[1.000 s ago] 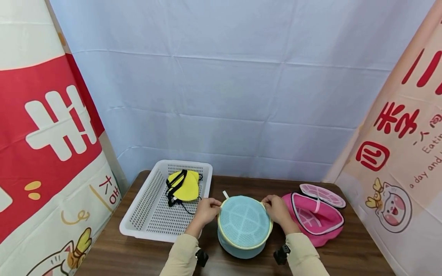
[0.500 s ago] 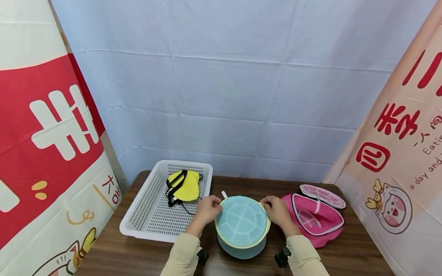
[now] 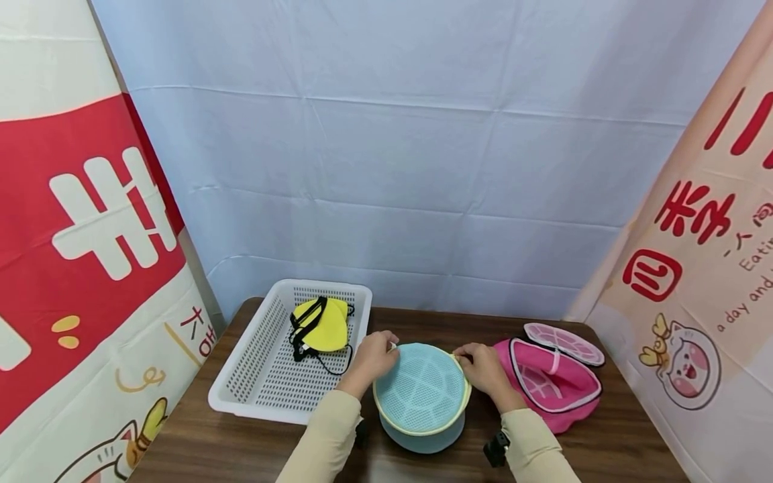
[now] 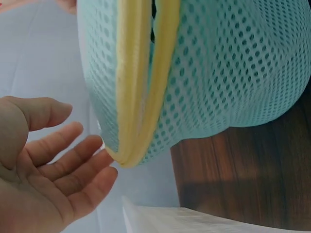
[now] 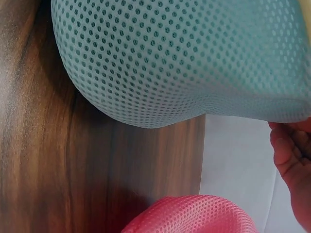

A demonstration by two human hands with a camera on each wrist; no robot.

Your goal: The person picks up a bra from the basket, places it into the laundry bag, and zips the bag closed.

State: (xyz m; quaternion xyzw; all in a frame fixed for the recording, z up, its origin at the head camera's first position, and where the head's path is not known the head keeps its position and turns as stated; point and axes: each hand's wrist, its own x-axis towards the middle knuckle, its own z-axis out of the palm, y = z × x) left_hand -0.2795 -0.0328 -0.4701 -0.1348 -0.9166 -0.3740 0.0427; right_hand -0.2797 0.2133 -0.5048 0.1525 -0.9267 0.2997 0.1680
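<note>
A round light-blue mesh laundry bag (image 3: 421,396) with yellow trim stands on the table between my hands. My left hand (image 4: 58,165) is at its far left edge, fingers loosely spread, with fingertips by the corner of the yellow zipper trim (image 4: 127,97). A narrow gap shows between the two yellow bands in the left wrist view. At the far right edge of the bag, my right hand (image 3: 483,369) pinches the rim between thumb and fingers. In the right wrist view the bag's side (image 5: 146,63) covers part of that hand.
On the left stands a white plastic basket (image 3: 241,396) holding a yellow item with black straps (image 3: 331,330). A pink mesh laundry bag (image 3: 558,382) lies at the right, its lid (image 3: 568,342) folded back. The brown wooden table (image 3: 229,456) ends at a pale curtain (image 3: 386,154) behind.
My left hand has let go of the rim and shifted slightly right and up over the bag's far edge. The bag's top has leaned a little left; my right hand keeps its hold.
</note>
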